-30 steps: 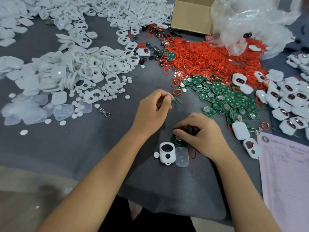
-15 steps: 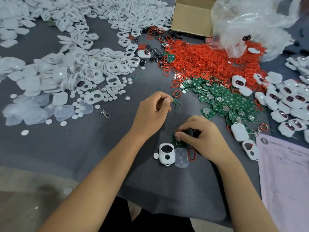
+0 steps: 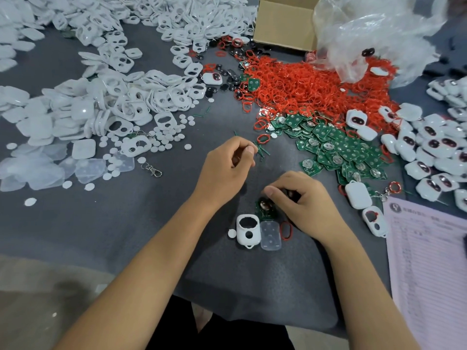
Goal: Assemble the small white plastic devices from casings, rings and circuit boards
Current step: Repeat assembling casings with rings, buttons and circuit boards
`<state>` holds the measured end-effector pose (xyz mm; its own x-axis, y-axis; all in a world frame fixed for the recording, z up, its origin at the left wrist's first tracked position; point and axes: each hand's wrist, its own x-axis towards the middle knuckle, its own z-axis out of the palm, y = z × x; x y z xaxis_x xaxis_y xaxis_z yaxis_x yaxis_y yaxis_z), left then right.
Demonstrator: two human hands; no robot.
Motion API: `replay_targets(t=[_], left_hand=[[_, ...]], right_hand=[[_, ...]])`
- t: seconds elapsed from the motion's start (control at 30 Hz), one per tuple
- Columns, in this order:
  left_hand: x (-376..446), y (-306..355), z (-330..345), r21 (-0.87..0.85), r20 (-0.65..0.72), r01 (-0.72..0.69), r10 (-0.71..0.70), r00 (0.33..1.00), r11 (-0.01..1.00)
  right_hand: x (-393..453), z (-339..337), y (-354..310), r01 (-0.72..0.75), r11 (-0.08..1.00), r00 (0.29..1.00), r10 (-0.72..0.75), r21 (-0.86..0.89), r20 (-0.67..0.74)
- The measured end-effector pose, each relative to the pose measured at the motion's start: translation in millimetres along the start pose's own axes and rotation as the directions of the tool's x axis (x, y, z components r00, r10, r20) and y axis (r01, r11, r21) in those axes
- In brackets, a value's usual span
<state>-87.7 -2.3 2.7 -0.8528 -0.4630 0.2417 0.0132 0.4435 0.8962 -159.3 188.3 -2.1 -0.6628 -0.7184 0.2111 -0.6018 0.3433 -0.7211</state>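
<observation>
The right hand (image 3: 307,205) pinched a green round-celled circuit board (image 3: 265,208) just above the white plastic casing (image 3: 248,231); the left hand (image 3: 227,168), curled, apparently held nothing. Seating the board square in that casing would serve best.

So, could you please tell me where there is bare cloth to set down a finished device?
Bare grey cloth lies left of the left forearm, below the key clasp. A smaller patch sits below the white casing. The red rings, green boards and casing heap crowd elsewhere.
</observation>
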Motion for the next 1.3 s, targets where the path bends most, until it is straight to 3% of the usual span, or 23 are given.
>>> replay_targets(t=[0.27, 0.47, 0.73, 0.93, 1.07, 1.3], left_hand=[[-2, -8, -20, 0.183, 0.089, -0.083, 0.067, 0.994, 0.980], [-17, -6, -26, 0.404, 0.165, -0.161, 0.101, 0.981, 0.901], [-45, -8, -46, 0.413, 0.121, -0.170, 0.131, 0.984, 0.895], [-59, -11, -69, 0.435, 0.039, -0.085, 0.076, 0.996, 0.897], [-68, -24, -92, 0.446, -0.059, 0.011, 0.017, 0.998, 0.895], [-89, -41, -134, 0.494, -0.098, 0.033, 0.018, 0.995, 0.869]], right_hand=[[2, -1, -6, -0.156, 0.980, 0.975, 0.173, 0.127, -0.137], [4, 3, -8, -0.142, 0.988, 0.982, 0.148, 0.054, -0.117], [3, 5, -9, -0.090, 0.996, 0.987, 0.089, 0.003, -0.135], [34, 8, -28, -0.024, 0.976, 0.993, 0.049, -0.218, 0.111], [62, 27, -50, 0.046, 0.971, 0.965, 0.018, -0.236, 0.262], [85, 70, -99, 0.071, 0.952, 0.914, 0.057, -0.298, 0.401]])
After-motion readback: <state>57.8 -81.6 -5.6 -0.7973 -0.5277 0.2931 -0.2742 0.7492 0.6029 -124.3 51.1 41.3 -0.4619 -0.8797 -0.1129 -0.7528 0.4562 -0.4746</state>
